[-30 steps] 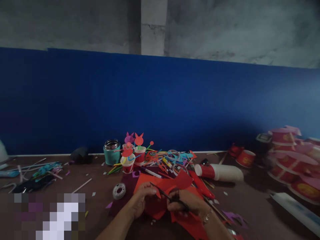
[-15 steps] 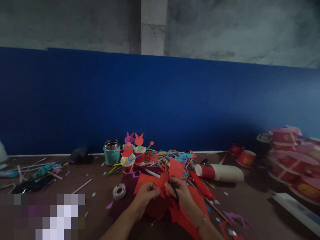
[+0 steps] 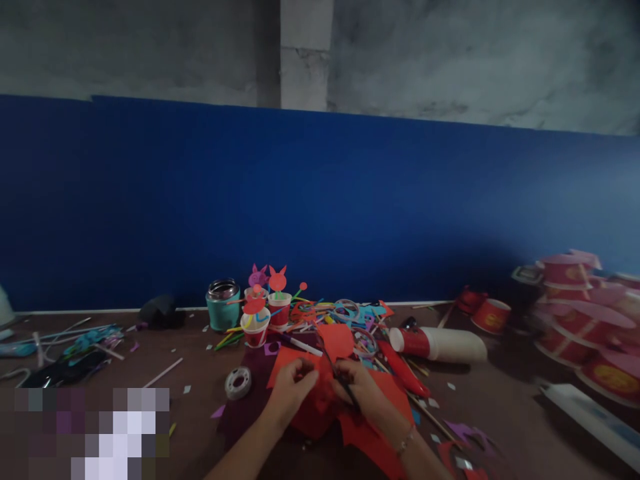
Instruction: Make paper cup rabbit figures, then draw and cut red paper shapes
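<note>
My right hand (image 3: 361, 390) is closed around a pair of dark scissors (image 3: 345, 385), whose blades point up and away to the left. Red paper (image 3: 336, 341) stands out just beyond the blades. My left hand (image 3: 290, 393) is beside it, thumb and fingers curled in at the edge of the red paper; its exact pinch is partly hidden. Under both hands lie more red sheets (image 3: 373, 433) and a dark purple sheet (image 3: 245, 407). A white roll of tape (image 3: 238, 383) rests left of my left hand.
Paper cups with animal figures (image 3: 256, 328) and a turquoise container (image 3: 223, 307) stand behind. Straws, sticks and scraps (image 3: 345, 310) pile up beyond my hands. Stacked cups (image 3: 445, 345) lie to the right. Red cup structures (image 3: 580, 320) and a white box (image 3: 590, 423) are far right.
The scissors and the red paper beyond them have shifted left. My left thumb and fingertips have drawn slightly apart. The surrounding things stay put.
</note>
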Demonstrator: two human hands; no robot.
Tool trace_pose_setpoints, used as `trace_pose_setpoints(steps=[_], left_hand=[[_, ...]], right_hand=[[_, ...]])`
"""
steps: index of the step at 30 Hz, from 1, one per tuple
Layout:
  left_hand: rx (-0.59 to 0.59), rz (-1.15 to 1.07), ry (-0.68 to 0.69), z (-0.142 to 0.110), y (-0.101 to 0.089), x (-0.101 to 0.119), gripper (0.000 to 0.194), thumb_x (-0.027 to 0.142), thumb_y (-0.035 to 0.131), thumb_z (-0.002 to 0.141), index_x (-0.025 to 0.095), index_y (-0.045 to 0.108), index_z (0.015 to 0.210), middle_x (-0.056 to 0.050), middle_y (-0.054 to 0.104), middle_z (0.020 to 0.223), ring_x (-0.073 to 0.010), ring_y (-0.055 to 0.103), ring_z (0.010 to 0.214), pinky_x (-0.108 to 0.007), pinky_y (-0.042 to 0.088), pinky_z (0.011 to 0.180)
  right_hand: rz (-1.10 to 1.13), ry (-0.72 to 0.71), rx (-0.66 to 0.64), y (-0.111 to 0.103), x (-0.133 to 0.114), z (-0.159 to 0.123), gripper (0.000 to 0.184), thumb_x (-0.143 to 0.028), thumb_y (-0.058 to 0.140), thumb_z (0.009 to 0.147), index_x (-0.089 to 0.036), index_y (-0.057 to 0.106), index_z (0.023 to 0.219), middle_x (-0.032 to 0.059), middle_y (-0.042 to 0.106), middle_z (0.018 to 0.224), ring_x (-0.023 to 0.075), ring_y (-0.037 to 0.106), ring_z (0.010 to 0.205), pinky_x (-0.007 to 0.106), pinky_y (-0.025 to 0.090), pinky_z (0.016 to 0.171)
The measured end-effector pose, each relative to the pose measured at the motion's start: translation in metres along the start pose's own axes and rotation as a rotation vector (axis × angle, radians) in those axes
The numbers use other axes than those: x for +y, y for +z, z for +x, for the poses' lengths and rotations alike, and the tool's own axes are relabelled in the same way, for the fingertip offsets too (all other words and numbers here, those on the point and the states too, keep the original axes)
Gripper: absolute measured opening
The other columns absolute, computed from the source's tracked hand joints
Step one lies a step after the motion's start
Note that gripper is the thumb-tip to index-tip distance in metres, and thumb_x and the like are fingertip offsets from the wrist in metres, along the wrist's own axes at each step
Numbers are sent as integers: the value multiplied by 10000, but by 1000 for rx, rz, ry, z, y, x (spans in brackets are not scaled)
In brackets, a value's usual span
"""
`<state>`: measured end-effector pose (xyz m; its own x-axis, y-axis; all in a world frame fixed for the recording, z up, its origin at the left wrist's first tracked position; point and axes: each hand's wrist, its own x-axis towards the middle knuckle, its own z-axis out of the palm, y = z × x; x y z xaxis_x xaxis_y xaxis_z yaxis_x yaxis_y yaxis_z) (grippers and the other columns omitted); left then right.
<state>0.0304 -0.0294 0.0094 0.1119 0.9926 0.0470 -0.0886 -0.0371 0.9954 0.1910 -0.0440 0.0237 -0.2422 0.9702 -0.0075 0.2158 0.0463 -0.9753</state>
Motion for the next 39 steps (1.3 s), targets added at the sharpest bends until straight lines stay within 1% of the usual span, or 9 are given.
trace_pose_setpoints(steps=[3,7,10,14,17,19,24,31,39], left_hand=[[-18,-26,-29,0,3,-2,213,283,725,499,175,542,493,62,449,439,-99,409,444,-225,287,458],[94,-81,-72,0,1,-2,239,360,701,550,168,561,571,60,471,414,-80,377,368,-206,253,387],[174,-122,-90,-2,-2,4,321,450,659,618,140,584,577,40,467,376,-69,349,329,-197,228,350],[268,-239,-69,-6,0,15,415,530,678,606,119,618,627,52,444,363,-41,298,317,-177,188,332],[368,-311,-56,-8,4,19,430,536,728,552,132,582,551,76,384,347,-29,262,319,-171,157,325],[412,-317,-73,-9,6,18,447,542,744,525,145,541,504,84,366,356,-29,261,333,-170,169,329],[400,-349,-141,-13,12,11,464,522,775,488,160,487,447,76,386,368,-46,316,373,-177,247,368],[377,-389,-196,-17,18,11,464,523,782,477,167,487,438,77,393,357,-55,335,359,-186,236,367],[367,-511,-233,-15,19,7,435,455,820,450,170,491,448,81,417,366,-62,376,359,-192,285,381]], right_hand=[[-25,-8,15,2,2,0,135,-260,599,626,-205,477,608,-77,404,471,76,336,400,206,262,398],[82,-170,240,0,-1,1,205,-284,638,658,-192,577,831,-13,559,680,144,507,611,241,413,555],[149,-236,344,-1,-5,1,246,-336,661,677,-189,596,864,17,604,764,174,549,706,262,446,641],[151,-59,116,8,-8,-4,266,-415,674,684,-188,589,793,-31,564,598,112,479,483,215,362,449],[140,35,-84,19,-8,-9,297,-480,621,730,-189,579,773,-33,558,546,102,472,432,204,334,410],[154,37,-129,26,-8,-10,317,-506,607,736,-191,569,753,-30,560,555,104,480,435,206,347,412],[173,-41,-40,33,-9,-9,289,-478,644,711,-197,582,728,-25,546,601,117,485,520,220,377,473],[194,-71,-1,35,-11,-6,289,-475,665,684,-201,575,708,-25,542,596,122,472,524,242,374,514],[191,-79,20,37,-10,-4,379,-560,635,682,-196,530,675,-50,467,539,94,401,471,215,318,446]])
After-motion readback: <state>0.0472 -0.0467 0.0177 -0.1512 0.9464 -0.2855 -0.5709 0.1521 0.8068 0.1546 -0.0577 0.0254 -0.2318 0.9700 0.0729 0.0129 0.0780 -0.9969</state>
